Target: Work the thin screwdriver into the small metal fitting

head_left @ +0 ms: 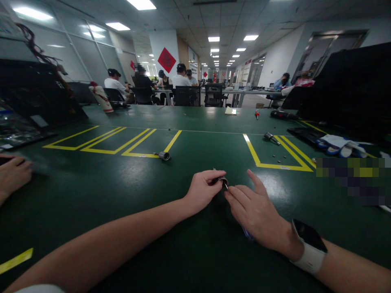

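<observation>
Centrally, left hand [203, 189] pinches a small metal part [222, 180], rigid, light, slippery; right hand [255, 211] grips its thin pin.

Small dark part [222, 180] mostly hidden between the hands.

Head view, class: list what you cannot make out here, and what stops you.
- Small dark item: head view, mostly covered by left hand and right hand.
- Pixelated patch: blurred out.
- Another person's hand: cut off by the left edge.
- Dots on the table: too small.
</observation>
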`<state>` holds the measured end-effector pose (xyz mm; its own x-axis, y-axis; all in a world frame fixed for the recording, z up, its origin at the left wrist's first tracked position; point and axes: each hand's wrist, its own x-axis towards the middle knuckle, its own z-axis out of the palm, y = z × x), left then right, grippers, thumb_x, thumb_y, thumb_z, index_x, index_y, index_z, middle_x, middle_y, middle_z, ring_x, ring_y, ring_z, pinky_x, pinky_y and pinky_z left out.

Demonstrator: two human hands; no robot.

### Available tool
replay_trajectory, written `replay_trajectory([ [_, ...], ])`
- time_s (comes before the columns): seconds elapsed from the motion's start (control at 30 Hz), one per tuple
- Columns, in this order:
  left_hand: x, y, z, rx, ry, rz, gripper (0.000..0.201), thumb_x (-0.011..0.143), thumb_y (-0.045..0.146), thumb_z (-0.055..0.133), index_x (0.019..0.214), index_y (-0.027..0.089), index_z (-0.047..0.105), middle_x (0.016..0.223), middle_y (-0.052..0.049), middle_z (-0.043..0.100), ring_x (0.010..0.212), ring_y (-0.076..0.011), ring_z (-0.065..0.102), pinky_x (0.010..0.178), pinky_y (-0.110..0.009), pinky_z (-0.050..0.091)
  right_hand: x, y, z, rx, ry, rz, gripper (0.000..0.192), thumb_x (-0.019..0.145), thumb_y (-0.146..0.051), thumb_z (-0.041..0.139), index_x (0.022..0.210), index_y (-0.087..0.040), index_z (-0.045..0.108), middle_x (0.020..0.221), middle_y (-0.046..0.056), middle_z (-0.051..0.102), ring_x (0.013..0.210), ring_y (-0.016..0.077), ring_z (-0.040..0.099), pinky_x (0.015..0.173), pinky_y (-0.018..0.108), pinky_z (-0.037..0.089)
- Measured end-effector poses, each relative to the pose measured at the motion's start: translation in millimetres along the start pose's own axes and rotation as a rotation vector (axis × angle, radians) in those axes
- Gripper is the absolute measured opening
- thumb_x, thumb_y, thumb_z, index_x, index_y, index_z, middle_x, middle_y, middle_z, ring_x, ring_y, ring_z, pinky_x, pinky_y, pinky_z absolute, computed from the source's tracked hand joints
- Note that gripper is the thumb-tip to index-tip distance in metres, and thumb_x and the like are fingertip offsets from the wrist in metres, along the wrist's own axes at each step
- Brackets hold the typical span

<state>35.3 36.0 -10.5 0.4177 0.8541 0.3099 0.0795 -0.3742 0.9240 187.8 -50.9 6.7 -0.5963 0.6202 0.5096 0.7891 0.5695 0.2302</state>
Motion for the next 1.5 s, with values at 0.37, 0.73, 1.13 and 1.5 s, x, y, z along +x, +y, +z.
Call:
replay_trajectory([
  [0.37, 0, 6, 1.4, -0.012, 0.015, -0.067, 0.029, 0.071, 0.012, 0.059, 0.098, 0.012, 0.068, 0.101, -0.01, 0.069, 0.091, -0.0198, 0.066, 0.086, -0.036, 0.052, -1, 1, 2, 0.019, 0.015, 0.002, 0.025, 0.088, -0.008, 0.041, 0.098, -0.011, 0.064, 0.088, 0.008, 0.067, 0.084, 0.0197, 0.06, 0.104, 0.06, 0.024],
  [0.73, 0, 5, 0.7, -0.024, 0.011, -0.068, 0.029, 0.071, 0.012, 0.06, 0.099, 0.014, 0.068, 0.102, -0.009, 0.069, 0.092, -0.0194, 0.065, 0.088, -0.036, 0.051, -1, 1, 1, 0.033, 0.021, 0.007, 0.026, 0.087, -0.007, 0.04, 0.098, -0.01, 0.064, 0.087, 0.01, 0.067, 0.083, 0.0209, 0.061, 0.102, 0.06, 0.026],
  [1.13, -1, 6, 1.0, -0.039, 0.017, -0.079, 0.029, 0.07, 0.011, 0.059, 0.098, 0.013, 0.069, 0.102, -0.009, 0.069, 0.091, -0.0192, 0.065, 0.088, -0.036, 0.052, 1, 4, 0, 0.131, 0.045, 0.047, 0.027, 0.086, -0.008, 0.04, 0.101, -0.01, 0.063, 0.093, 0.011, 0.068, 0.086, 0.0213, 0.062, 0.1, 0.058, 0.03],
  [1.5, 4, 0, -5.1, -0.16, 0.029, -0.184, 0.036, 0.07, 0.011, 0.062, 0.106, 0.016, 0.064, 0.106, -0.007, 0.067, 0.097, -0.019, 0.063, 0.09, -0.036, 0.049, -8, 28, 12, 1.011, 0.205, 0.57, 0.019, 0.084, -0.019, 0.048, 0.079, -0.018, 0.066, 0.075, 0.003, 0.069, 0.07, 0.0171, 0.065, 0.087, 0.043, 0.047],
])
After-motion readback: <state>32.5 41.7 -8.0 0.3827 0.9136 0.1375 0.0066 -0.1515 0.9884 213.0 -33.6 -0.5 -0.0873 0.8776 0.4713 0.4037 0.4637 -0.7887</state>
